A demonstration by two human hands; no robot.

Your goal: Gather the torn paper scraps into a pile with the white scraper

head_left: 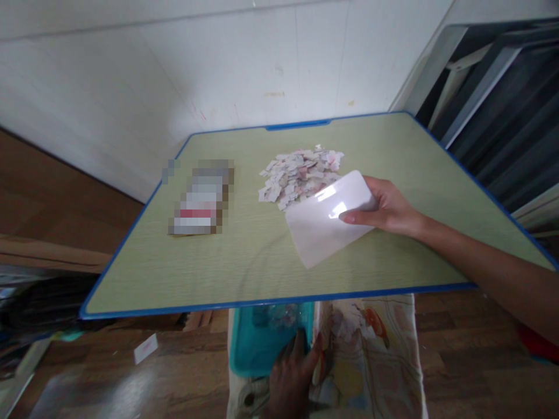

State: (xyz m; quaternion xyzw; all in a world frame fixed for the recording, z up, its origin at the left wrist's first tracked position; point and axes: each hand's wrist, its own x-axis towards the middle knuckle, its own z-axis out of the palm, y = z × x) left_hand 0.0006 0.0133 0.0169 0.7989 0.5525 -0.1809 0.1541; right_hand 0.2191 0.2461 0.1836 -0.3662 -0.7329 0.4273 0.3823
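Observation:
My right hand (388,206) pinches a glossy white plastic sheet with rounded corners (323,227), thumb on top and fingers beneath. The sheet is tilted above the table's right half, its far edge overlapping the near side of a heap of small cut paper pieces (299,171). Below the table's front edge, my left hand (290,366) reaches forward beside a teal tray (251,349). Its fingers look stretched and apart near the tray's right rim. Whether they touch the rim is unclear. Clear, shiny bits lie in the tray, partly hidden under the table.
A blurred-out rectangular item (198,201) lies on the left of the green table (196,273), which has a blue rim. More paper scraps (353,323) rest on a patterned cloth (375,372) below. A white wall (262,64) stands behind; a small card (145,349) lies on the floor.

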